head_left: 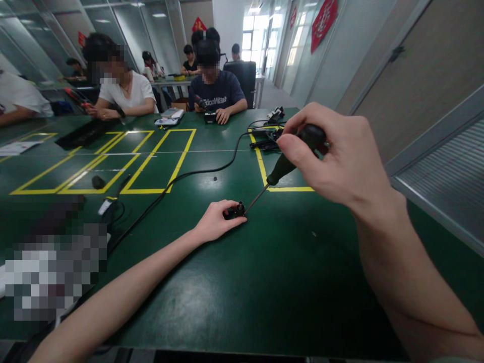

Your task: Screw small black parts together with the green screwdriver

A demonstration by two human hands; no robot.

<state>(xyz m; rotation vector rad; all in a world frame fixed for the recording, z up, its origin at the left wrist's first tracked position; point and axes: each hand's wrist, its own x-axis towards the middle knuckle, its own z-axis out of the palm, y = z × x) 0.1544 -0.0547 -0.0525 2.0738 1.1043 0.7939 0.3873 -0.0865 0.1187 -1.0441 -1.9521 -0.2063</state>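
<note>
Lying between left thumb and fingers [223, 205], the black part [235, 210] touches both.

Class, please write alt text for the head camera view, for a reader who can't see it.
A right hand holds a screwdriver to a small black part pinched by the left hand on a green table. Yellow tape outlines and a black cable lie beyond; people sit opposite.

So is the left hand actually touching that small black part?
Touching: the head view shows the left hand pinching the small black part between thumb and fingers.
</note>
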